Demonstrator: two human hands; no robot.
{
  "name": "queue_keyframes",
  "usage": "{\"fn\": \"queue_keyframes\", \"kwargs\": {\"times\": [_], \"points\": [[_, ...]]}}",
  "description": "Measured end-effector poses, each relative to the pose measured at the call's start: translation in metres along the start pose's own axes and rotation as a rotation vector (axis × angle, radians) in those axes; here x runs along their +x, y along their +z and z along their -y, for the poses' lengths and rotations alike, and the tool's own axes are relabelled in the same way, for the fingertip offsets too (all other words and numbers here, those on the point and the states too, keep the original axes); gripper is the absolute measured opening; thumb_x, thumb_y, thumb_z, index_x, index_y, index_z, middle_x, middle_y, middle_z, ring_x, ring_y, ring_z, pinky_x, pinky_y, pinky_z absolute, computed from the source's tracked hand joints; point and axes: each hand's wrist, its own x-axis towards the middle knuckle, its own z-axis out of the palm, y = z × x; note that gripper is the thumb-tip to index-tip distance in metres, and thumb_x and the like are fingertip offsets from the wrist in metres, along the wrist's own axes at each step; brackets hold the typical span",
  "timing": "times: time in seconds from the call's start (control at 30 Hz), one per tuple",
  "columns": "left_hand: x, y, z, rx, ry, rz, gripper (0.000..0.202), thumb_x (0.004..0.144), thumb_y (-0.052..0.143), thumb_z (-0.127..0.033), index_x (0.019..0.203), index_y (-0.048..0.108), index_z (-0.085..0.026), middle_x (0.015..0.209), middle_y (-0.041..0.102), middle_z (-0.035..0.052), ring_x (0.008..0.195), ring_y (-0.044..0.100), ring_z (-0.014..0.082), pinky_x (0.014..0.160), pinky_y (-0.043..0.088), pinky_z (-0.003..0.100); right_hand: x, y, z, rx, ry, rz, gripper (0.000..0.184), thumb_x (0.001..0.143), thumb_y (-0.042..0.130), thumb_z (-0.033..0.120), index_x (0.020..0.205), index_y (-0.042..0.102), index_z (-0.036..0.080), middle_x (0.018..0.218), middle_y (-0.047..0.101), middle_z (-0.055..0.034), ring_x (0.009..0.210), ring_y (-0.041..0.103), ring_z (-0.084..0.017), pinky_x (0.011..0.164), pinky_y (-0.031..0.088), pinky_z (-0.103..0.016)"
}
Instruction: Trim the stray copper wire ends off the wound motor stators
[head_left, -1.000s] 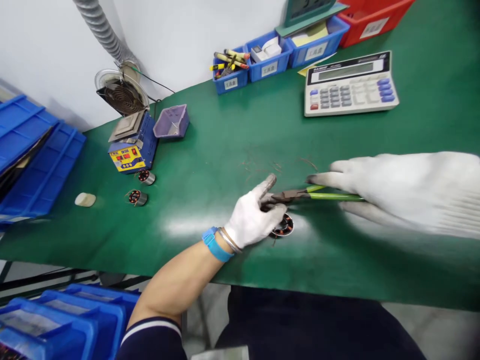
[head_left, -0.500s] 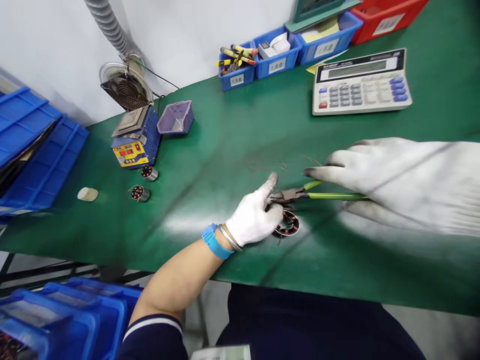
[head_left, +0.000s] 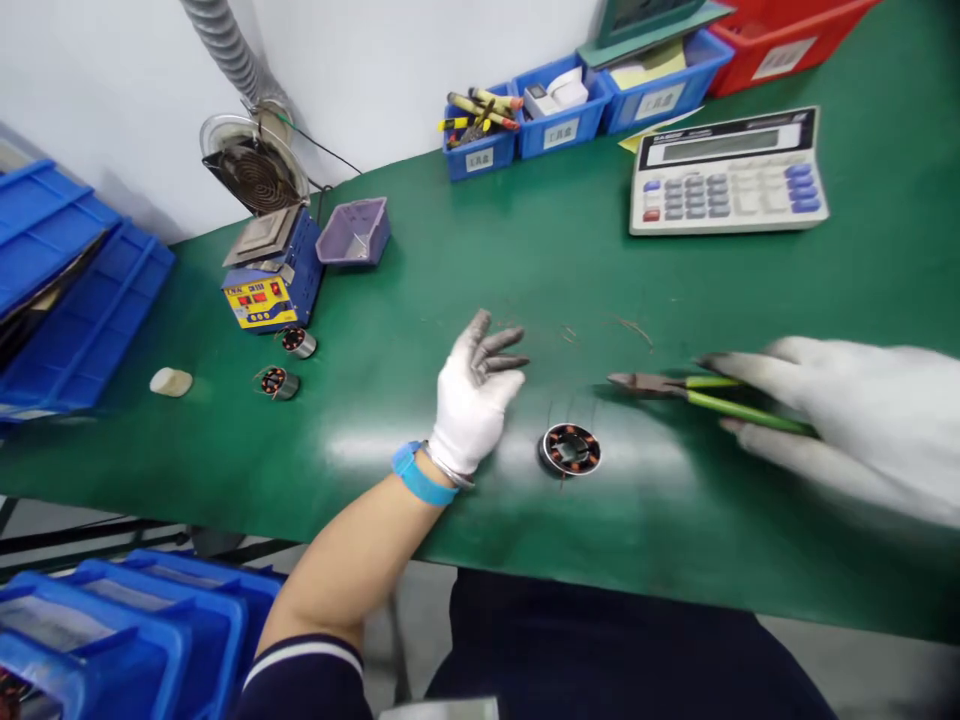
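My left hand [head_left: 474,400], in a white glove with darkened fingertips, is raised over the table with its fingers apart and nothing in them. To its right a round motor stator [head_left: 570,450] with copper windings lies on the green table [head_left: 420,330], thin wire ends sticking out of it. My right hand [head_left: 847,410], gloved too and blurred, grips green-handled cutting pliers [head_left: 675,388], whose jaws point left above and right of the stator. Short wire scraps [head_left: 636,330] lie behind the pliers.
Two more stators [head_left: 279,384] stand at the left by a blue-and-yellow control box [head_left: 271,275]. A purple tray [head_left: 354,232], a calculator [head_left: 727,175] and blue bins [head_left: 480,150] line the back. A white cap [head_left: 171,382] lies far left, near stacked blue crates [head_left: 90,290].
My left hand has let go of the stator and moved left and up, its fingers spreading. My right hand has drawn the pliers back to the right, away from the stator.
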Motion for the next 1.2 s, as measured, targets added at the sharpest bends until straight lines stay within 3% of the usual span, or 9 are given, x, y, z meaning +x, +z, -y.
{"fn": "queue_keyframes", "kwargs": {"times": [0.1,0.2,0.33,0.53,0.7,0.87,0.97,1.1,1.2], "points": [[0.009,-0.009,-0.002,-0.037,0.036,-0.126,0.073,0.076,0.076,-0.039,0.139,0.045,-0.019,0.129,0.07,0.0176,0.098,0.074,0.0238,0.096,0.057,0.041,-0.011,0.004,0.022,-0.11,-0.117,-0.162,0.066,0.088,0.048,0.068,0.126,0.063,0.016,0.109,0.065,-0.0194,0.087,0.062,-0.031,0.072,0.054,-0.046],[0.013,-0.014,-0.003,0.005,0.033,-0.171,0.065,0.075,0.076,-0.038,0.131,0.049,-0.019,0.129,0.069,0.0176,0.1,0.074,0.0244,0.093,0.058,0.04,-0.006,-0.004,0.07,0.028,-0.376,-0.447,0.056,0.088,0.055,0.061,0.119,0.062,0.014,0.121,0.062,-0.0236,0.109,0.06,-0.037,0.09,0.055,-0.053],[0.014,-0.014,-0.008,0.086,-0.079,-0.061,0.061,0.073,0.075,-0.035,0.126,0.052,-0.016,0.127,0.069,0.0187,0.102,0.073,0.0243,0.094,0.056,0.041,0.008,-0.012,0.121,0.226,-0.595,-0.615,0.033,0.085,0.065,0.036,0.111,0.063,0.017,0.119,0.064,-0.0184,0.114,0.06,-0.032,0.103,0.049,-0.059],[0.012,-0.013,-0.014,0.078,-0.187,0.059,0.071,0.07,0.078,-0.032,0.133,0.052,-0.014,0.119,0.072,0.0148,0.095,0.072,0.02,0.09,0.056,0.036,0.004,0.001,0.132,0.216,-0.517,-0.482,0.033,0.076,0.065,0.026,0.109,0.068,0.021,0.122,0.065,-0.0154,0.115,0.058,-0.033,0.1,0.048,-0.058],[0.007,-0.009,-0.031,0.339,-0.31,0.206,0.074,0.069,0.073,-0.034,0.136,0.053,-0.011,0.093,0.07,0.0039,0.071,0.063,0.0123,0.069,0.051,0.027,0.0,0.003,0.133,0.212,-0.475,-0.583,0.022,0.081,0.062,0.018,0.101,0.071,0.022,0.119,0.066,-0.0145,0.11,0.059,-0.031,0.093,0.051,-0.051],[-0.008,0.005,-0.047,0.964,-0.247,0.525,0.053,0.06,0.084,-0.054,0.095,0.073,-0.015,0.085,0.067,0.0052,0.074,0.062,0.0194,0.069,0.05,0.032,0.0,0.009,0.12,0.197,-0.297,-0.475,0.042,0.081,0.068,0.049,0.104,0.071,0.014,0.111,0.069,-0.0177,0.1,0.064,-0.032,0.083,0.054,-0.046],[-0.014,0.011,-0.048,1.051,-0.119,0.632,0.041,0.062,0.081,-0.053,0.081,0.074,-0.018,0.082,0.066,0.0054,0.076,0.063,0.0216,0.071,0.051,0.033,0.0,0.015,0.122,0.186,-0.243,-0.331,0.031,0.078,0.069,0.045,0.093,0.071,0.018,0.104,0.071,-0.0129,0.095,0.065,-0.033,0.084,0.053,-0.049],[-0.016,0.014,-0.044,1.002,-0.082,0.607,0.03,0.069,0.076,-0.046,0.083,0.075,-0.019,0.08,0.068,0.0057,0.079,0.066,0.0241,0.075,0.054,0.036,0.001,0.014,0.129,0.37,-0.122,-0.187,0.024,0.088,0.058,0.041,0.097,0.068,0.021,0.095,0.072,-0.0085,0.078,0.068,-0.026,0.067,0.052,-0.04],[-0.019,0.016,-0.036,0.796,-0.14,0.419,0.035,0.07,0.079,-0.042,0.097,0.074,-0.02,0.094,0.075,0.0077,0.088,0.07,0.0264,0.081,0.058,0.038,0.009,0.008,0.125,0.691,0.108,-0.052,0.035,0.086,0.058,0.039,0.118,0.063,0.026,0.09,0.074,-0.0045,0.074,0.071,-0.023,0.061,0.055,-0.035]]}}
